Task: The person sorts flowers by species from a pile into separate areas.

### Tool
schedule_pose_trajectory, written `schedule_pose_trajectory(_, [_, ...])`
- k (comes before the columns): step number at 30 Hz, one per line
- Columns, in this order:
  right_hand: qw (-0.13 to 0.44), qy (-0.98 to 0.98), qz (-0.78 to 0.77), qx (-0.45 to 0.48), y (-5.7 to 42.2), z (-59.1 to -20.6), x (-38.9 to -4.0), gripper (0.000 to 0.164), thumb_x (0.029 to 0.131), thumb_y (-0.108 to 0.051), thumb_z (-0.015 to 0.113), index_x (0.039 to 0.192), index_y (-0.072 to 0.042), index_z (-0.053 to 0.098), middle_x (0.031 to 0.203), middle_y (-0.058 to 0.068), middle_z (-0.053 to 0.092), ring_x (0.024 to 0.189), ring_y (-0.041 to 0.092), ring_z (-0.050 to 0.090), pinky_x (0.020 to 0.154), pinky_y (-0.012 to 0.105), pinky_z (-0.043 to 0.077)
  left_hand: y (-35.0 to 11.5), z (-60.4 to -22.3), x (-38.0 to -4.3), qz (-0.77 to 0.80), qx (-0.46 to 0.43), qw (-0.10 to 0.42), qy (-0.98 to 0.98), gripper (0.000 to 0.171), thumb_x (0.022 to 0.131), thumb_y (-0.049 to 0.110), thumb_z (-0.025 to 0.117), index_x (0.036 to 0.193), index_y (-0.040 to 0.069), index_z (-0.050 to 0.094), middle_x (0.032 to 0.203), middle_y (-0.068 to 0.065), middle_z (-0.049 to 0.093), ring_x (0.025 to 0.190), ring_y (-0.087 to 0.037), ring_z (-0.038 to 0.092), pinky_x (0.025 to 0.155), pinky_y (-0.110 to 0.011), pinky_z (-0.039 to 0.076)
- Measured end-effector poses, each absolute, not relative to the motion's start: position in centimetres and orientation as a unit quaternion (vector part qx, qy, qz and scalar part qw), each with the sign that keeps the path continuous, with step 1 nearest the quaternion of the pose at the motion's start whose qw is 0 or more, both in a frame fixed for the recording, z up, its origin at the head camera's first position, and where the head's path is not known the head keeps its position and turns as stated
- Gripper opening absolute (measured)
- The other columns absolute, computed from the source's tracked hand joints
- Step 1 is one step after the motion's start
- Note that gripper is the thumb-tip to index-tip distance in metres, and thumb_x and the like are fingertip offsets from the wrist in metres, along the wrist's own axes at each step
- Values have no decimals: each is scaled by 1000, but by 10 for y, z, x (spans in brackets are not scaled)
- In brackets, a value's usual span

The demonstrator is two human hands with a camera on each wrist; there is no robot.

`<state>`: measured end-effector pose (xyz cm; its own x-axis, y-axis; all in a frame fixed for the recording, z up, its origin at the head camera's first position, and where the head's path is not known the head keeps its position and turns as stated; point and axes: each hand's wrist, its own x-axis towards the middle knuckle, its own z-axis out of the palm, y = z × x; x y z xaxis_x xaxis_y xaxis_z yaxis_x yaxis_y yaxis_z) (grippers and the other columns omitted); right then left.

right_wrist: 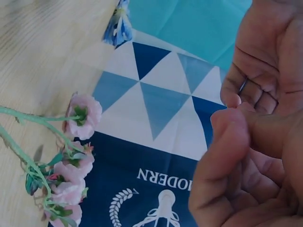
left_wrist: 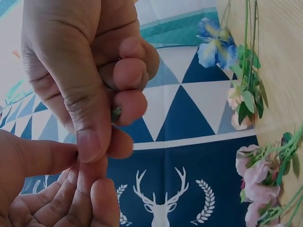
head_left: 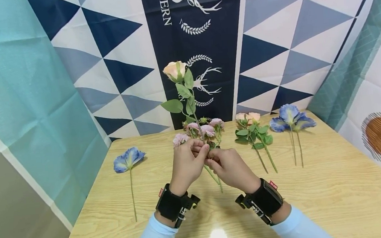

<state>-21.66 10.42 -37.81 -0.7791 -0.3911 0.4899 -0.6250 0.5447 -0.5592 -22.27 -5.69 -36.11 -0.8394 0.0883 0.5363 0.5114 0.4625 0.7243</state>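
A peach rose (head_left: 175, 72) with green leaves stands upright above the hands in the head view. My left hand (head_left: 189, 166) and right hand (head_left: 230, 168) meet at its lower stem, fingertips pinching close together. Most of the stem between them is hidden. In the left wrist view a bit of green stem (left_wrist: 116, 113) shows among the curled fingers of the right hand (left_wrist: 90, 71); the left hand (left_wrist: 57, 189) touches it from below. The right wrist view has the fingertips of the right hand (right_wrist: 227, 165) against the left hand (right_wrist: 270, 71).
Pink flowers (head_left: 208, 130) lie on the table (head_left: 187, 232) just beyond the hands, their stems running beneath them. One blue flower (head_left: 128, 160) lies left. Peach roses (head_left: 252, 118) and more blue flowers (head_left: 289, 115) lie right. A patterned cloth (head_left: 131, 63) hangs behind.
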Motion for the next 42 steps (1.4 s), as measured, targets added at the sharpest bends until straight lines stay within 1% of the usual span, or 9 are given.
schedule_pose_trajectory(4, [172, -860, 392, 277, 105, -377, -216, 6, 95, -7, 74, 94, -5, 68, 66, -5, 64, 54, 0, 56, 52, 23, 47, -56, -361, -223, -482, -178, 219, -829, 11, 97, 11, 71, 95, 0, 73, 80, -5, 72, 66, -11, 66, 62, -24, 55])
schedule_pose_trajectory(7, [200, -855, 382, 288, 106, -376, -216, 5, 97, -7, 71, 93, -4, 70, 66, -5, 62, 53, 0, 51, 51, 23, 44, -56, -362, -224, -480, -178, 221, -830, 11, 97, 11, 71, 94, 1, 73, 79, -4, 72, 65, -10, 65, 61, -24, 54])
schedule_pose_trajectory(10, [223, -850, 367, 303, 105, -377, -217, 10, 98, -4, 68, 89, -5, 71, 66, -7, 57, 52, 0, 44, 50, 23, 40, -56, -364, -225, -471, -183, 226, -833, 11, 97, 11, 71, 93, 2, 72, 77, -3, 72, 64, -10, 65, 61, -25, 54])
schedule_pose_trajectory(12, [229, -848, 364, 310, 105, -378, -217, 13, 98, -2, 67, 86, -6, 70, 65, -7, 55, 52, 0, 43, 50, 23, 40, -56, -365, -225, -466, -187, 230, -834, 11, 97, 12, 71, 94, 2, 73, 77, -3, 72, 64, -9, 65, 60, -24, 54])
schedule_pose_trajectory(18, [222, -847, 369, 312, 107, -378, -218, 17, 100, -2, 64, 84, -8, 67, 66, -8, 56, 54, 0, 48, 51, 23, 43, -57, -365, -227, -451, -197, 235, -838, 17, 99, 18, 70, 98, 1, 74, 79, -3, 74, 66, -9, 66, 62, -23, 54])
schedule_pose_trajectory(24, [207, -856, 363, 304, 114, -374, -220, 12, 102, -5, 62, 91, -7, 67, 66, -8, 54, 54, 1, 46, 53, 25, 42, -68, -363, -231, -436, -192, 254, -842, 21, 100, 21, 68, 102, 1, 75, 78, -4, 73, 66, -11, 66, 62, -27, 54])
schedule_pose_trajectory(32, [197, -870, 353, 283, 129, -367, -223, 10, 102, -6, 62, 94, -6, 67, 67, -9, 55, 53, 4, 47, 55, 26, 41, -107, -354, -240, -424, -120, 286, -851, 23, 100, 22, 67, 109, 1, 75, 76, -4, 73, 60, -13, 62, 57, -33, 51])
schedule_pose_trajectory(39, [196, -879, 352, 255, 143, -361, -226, 10, 104, -9, 60, 100, -4, 68, 68, -5, 56, 55, 8, 49, 56, 28, 41, -144, -350, -245, -409, -64, 301, -859, 22, 101, 20, 66, 109, 1, 75, 76, -8, 73, 61, -19, 68, 49, -32, 47])
schedule_pose_trajectory(42, [195, -882, 350, 251, 148, -361, -227, 10, 104, -9, 60, 100, -4, 67, 69, -4, 56, 56, 9, 48, 56, 29, 40, -156, -351, -247, -401, -44, 299, -865, 24, 103, 21, 64, 109, 1, 75, 74, -8, 72, 61, -20, 67, 46, -32, 43])
